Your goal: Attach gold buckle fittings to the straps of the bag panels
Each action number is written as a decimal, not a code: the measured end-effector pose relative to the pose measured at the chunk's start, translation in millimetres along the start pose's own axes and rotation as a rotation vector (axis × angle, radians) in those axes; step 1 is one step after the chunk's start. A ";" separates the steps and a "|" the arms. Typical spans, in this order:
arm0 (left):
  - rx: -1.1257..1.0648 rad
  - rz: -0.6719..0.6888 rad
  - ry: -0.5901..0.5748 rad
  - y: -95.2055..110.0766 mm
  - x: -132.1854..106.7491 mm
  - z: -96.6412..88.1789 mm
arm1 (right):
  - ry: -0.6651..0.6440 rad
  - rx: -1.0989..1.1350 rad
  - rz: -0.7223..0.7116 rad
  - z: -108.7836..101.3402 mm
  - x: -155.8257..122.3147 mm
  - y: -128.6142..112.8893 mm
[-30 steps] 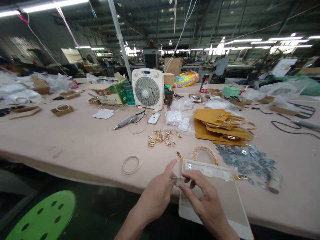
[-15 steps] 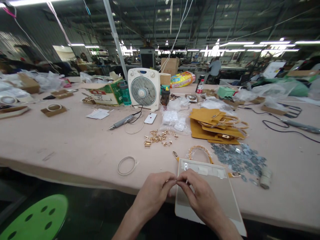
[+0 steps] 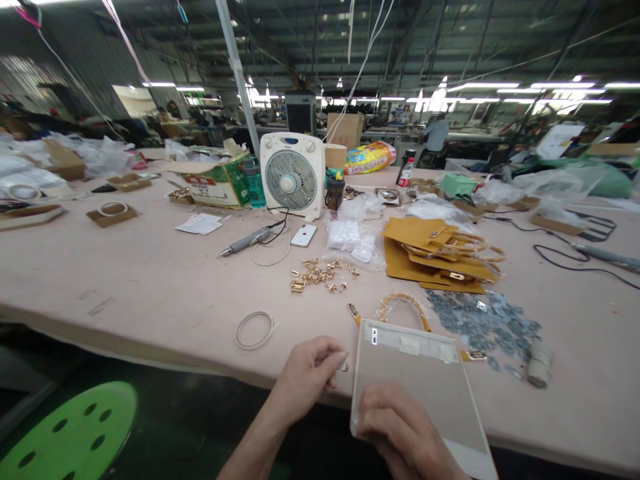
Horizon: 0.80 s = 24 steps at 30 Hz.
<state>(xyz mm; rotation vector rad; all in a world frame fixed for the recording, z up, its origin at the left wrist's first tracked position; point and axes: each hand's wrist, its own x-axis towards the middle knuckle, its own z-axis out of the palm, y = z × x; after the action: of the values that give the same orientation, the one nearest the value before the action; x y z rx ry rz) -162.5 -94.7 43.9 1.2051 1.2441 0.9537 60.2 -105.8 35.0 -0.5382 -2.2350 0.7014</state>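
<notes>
- A green stool (image 3: 70, 433) is sitting far to the left of the white fan (image 3: 293, 175), below the near edge of the table (image 3: 150, 280).
- A ring of tape (image 3: 256, 329) is lying flat well in front of the fan, slightly to its left.
- Gold fittings (image 3: 320, 275) are lying scattered in front of the fan, nearer to it than the ring.
- The left hand (image 3: 310, 370) is being kept closed far in front of the fan, at the table's near edge. A small pale piece (image 3: 344, 363) is being pinched at its fingertips, too small to identify.
- A pale panel (image 3: 425, 387) is lying in front and right of the fan, overhanging the near edge.
- The right hand (image 3: 400, 430) is being rested on the panel corner farthest from the fan, fingers bent. Whether that corner is being clamped cannot be told.
- Yellow cut pieces (image 3: 435, 257) are lying stacked right of the fan.
- Grey metal bits (image 3: 485, 321) are lying spread farther right and forward of the fan.
</notes>
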 end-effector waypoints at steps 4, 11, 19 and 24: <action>0.285 0.051 0.081 -13.5 -6.4 -10.7 | 0.125 0.002 0.193 -20.5 1.9 25.5; 0.573 -0.041 0.174 -48.5 -24.1 -29.7 | 0.185 -0.041 0.548 -44.5 30.1 88.1; 0.479 -0.095 0.284 -72.0 -46.1 -34.5 | 0.206 -0.075 0.616 -16.2 33.4 106.8; 0.407 -0.143 0.363 -94.9 -48.0 -31.7 | 0.245 -0.190 0.596 -11.5 32.6 111.5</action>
<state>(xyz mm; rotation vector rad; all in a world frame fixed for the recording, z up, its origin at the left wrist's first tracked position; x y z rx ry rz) -208.4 -152.2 -39.2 1.2628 1.8567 0.8604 66.0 1.4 -10.9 -1.3420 -1.9201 0.6656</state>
